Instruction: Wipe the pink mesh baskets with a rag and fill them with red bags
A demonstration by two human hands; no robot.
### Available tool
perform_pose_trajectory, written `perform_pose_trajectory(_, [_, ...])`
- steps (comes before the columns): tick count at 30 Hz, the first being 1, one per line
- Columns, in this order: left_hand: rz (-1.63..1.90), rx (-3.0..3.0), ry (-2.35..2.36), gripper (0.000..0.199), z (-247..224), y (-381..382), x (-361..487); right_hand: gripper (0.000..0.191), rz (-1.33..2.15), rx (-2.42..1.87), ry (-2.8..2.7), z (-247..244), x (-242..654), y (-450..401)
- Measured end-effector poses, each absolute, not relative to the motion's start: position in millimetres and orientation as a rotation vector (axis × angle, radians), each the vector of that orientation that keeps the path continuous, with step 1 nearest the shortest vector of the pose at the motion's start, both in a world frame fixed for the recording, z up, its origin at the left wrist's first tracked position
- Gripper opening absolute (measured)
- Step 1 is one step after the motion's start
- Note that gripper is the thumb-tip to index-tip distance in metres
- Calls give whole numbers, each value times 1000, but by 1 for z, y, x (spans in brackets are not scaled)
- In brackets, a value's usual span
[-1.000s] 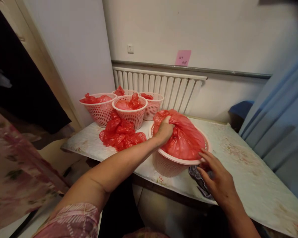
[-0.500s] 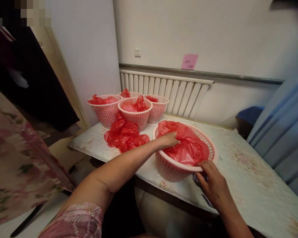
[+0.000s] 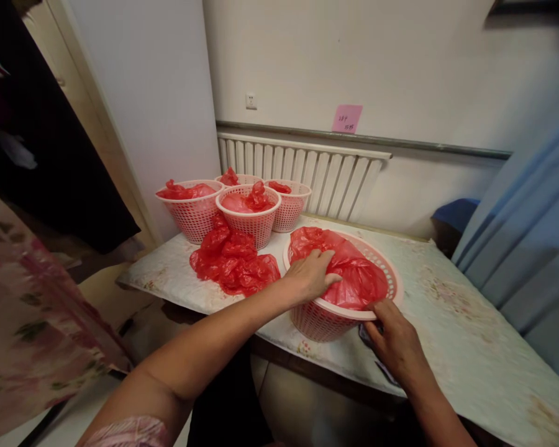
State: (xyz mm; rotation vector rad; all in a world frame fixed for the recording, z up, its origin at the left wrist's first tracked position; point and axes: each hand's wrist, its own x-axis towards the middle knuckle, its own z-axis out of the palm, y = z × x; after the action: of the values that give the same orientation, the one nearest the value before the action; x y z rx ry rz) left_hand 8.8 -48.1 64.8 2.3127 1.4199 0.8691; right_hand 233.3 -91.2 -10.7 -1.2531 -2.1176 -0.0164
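Observation:
A pink perforated plastic basket (image 3: pixel 323 323) stands near the table's front edge, with a red plastic bag (image 3: pixel 354 276) bunched inside it. My left hand (image 3: pixel 313 273) is over the basket's left side, at the bag, its thumb and fingers apart. On the near right, my right hand (image 3: pixel 394 332) grips the basket rim, fingers on top and thumb below. Left of this basket lies a crumpled heap of red plastic bags (image 3: pixel 235 261). Behind the heap stand several similar baskets (image 3: pixel 249 230), each with red plastic in it.
A floral-patterned cloth covers the table (image 3: pixel 447 329). A small dark object (image 3: pixel 370 340) lies under my right hand at the table edge. A white radiator (image 3: pixel 326 183) runs along the wall behind. A blue curtain (image 3: pixel 517 205) hangs at the right, a floral cloth (image 3: pixel 32 329) at the left.
My left hand has loosened from the red bag and drawn back slightly toward the near left rim, its fingers spreading. My right hand stays on the rim. The view has shifted a little.

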Motion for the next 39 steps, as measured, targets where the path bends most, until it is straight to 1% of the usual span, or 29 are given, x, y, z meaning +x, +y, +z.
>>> perform_pose_trajectory(3, [1314, 2278, 1326, 35, 45, -62, -11, 11, -19, -1262, -2127, -11, 234, -91])
perform_pose_trajectory(5, [1614, 2099, 1408, 25, 25, -72, -28, 11, -16, -1263, -2133, -11, 234, -91])
perform_pose_trajectory(7, [1740, 1957, 1479, 20, -1, -82, -46, 11, -18, -1256, -2127, -11, 233, -91])
perform_pose_trajectory(9, [1833, 1833, 1652, 18, -29, -89, -62, 11, -27, -1253, -2114, -11, 231, -90])
perform_pose_trajectory(11, [1763, 1785, 1790, 16, -57, -93, -74, 13, -38, -1257, -2093, -10, 230, -88])
perform_pose_trajectory(14, [1506, 1844, 1948, 15, -99, -94, -89, 15, -30, -1231, -2060, -10, 232, -87])
perform_pose_trajectory(17, [1063, 1918, 2142, 15, -137, -93, -107, 15, -40, -1165, -2013, 0, 239, -86])
perform_pose_trajectory(19, [769, 1942, 2266, 17, -157, -94, -120, 14, -61, -1114, -1986, 14, 243, -85])
perform_pose_trajectory(21, [625, 1936, 2325, 17, -172, -98, -131, 12, -56, -1060, -1987, 34, 240, -82])
perform_pose_trajectory(26, [569, 1968, 2318, 20, -187, -105, -141, 4, 110, -807, -2017, 81, 186, -67])
perform_pose_trajectory(30, [604, 2011, 2285, 25, -189, -110, -149, 7, 278, -541, -1969, 98, 98, -46])
perform_pose_trajectory(34, [642, 1962, 2352, 24, -194, -121, -165, 9, 503, -345, -1858, 91, -9, -23])
perform_pose_trajectory(39, [725, 1915, 2435, 22, -203, -135, -185, 10, 663, -297, -1799, 58, -133, -2])
